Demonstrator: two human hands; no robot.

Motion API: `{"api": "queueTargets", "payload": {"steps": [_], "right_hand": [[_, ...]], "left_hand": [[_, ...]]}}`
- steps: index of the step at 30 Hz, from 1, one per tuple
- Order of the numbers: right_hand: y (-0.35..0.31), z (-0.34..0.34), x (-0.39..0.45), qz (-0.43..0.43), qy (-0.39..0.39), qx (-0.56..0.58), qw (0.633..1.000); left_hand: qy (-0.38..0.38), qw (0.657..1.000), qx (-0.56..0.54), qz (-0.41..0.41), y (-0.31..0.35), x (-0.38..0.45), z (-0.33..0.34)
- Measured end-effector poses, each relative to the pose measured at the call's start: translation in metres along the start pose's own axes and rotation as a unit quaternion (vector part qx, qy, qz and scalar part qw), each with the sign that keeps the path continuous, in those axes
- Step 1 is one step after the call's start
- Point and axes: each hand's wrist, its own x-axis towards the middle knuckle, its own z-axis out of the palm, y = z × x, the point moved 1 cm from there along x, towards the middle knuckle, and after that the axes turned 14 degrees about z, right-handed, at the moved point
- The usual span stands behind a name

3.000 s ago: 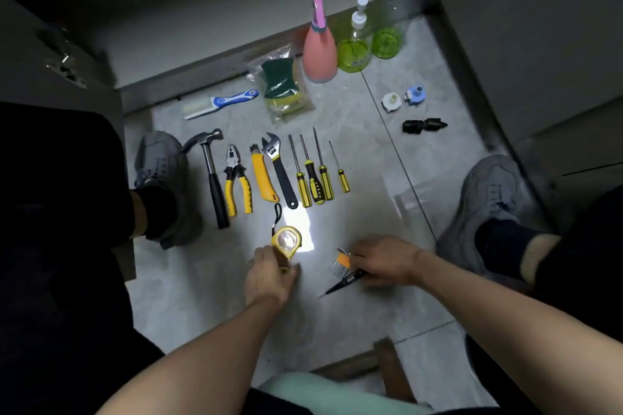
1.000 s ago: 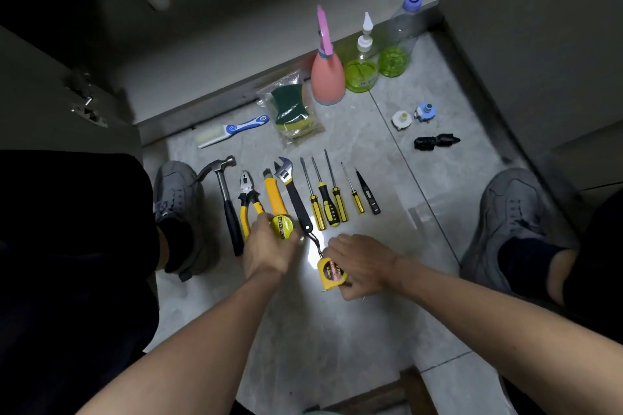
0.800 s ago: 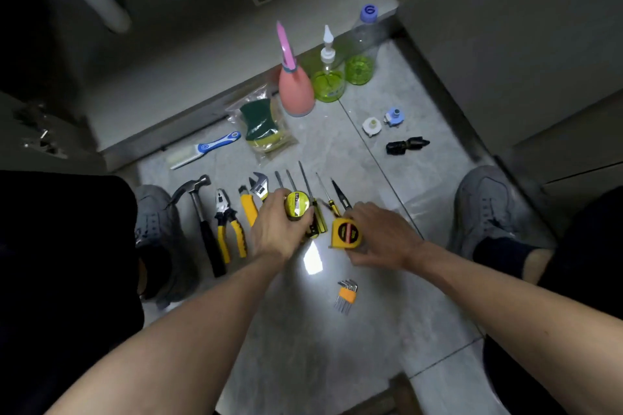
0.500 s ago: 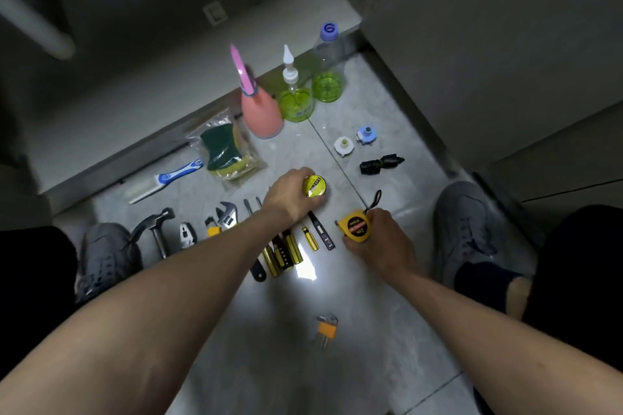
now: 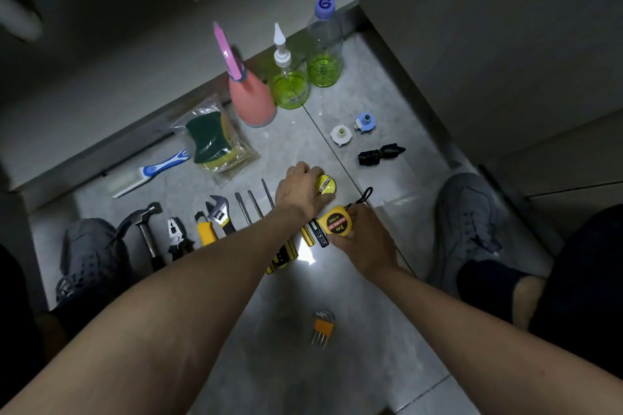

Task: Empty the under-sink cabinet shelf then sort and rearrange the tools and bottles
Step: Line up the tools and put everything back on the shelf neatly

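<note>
A row of tools lies on the floor tiles: hammer (image 5: 145, 229), pliers (image 5: 177, 237), yellow utility knife (image 5: 205, 229), adjustable wrench (image 5: 220, 214) and several screwdrivers (image 5: 253, 205). My left hand (image 5: 298, 190) grips a round yellow-green tape measure (image 5: 325, 184) at the right end of that row. Just below it my right hand (image 5: 362, 242) holds a yellow 2 m tape measure (image 5: 335, 224) with a black wrist loop. Behind stand a pink spray bottle (image 5: 249, 101) and two clear bottles with green liquid (image 5: 290, 84), (image 5: 323, 50). A hex key set (image 5: 323, 328) lies nearer me.
A bagged sponge (image 5: 210, 138) and a blue-white brush (image 5: 148, 172) lie near the open cabinet's shelf edge (image 5: 141, 131). Two small caps (image 5: 341, 135), (image 5: 364, 121) and a black part (image 5: 381, 154) lie right. My shoes (image 5: 87, 259), (image 5: 467, 222) flank the tools. A cabinet door (image 5: 488, 44) stands at right.
Both hands carried the two tape measures from the near floor up to the right end of the tool row. The hex key set stayed behind on the floor.
</note>
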Motion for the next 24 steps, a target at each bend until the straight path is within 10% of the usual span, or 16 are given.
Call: {"api": "queueTargets", "payload": {"steps": [4,7,13,24], "right_hand": [[-0.001,-0.005,-0.017,0.008,0.027,0.022,0.999],[0.009,-0.01,-0.032,-0.153,0.022,-0.147,0.977],[0.024,0.013,-0.06,-0.491,-0.226,-0.42,0.729],[0.007,0.039,-0.055,-0.453,-0.205,-0.489,0.717]], "left_hand": [[0.054,0.998,-0.018,0.017,-0.001,-0.013,-0.009],[0.114,0.992,-0.045,0.007,-0.005,-0.035,-0.018],[0.138,0.989,-0.045,-0.026,-0.015,-0.105,-0.017],[0.086,0.98,-0.074,-0.162,-0.037,-0.185,-0.016]]}}
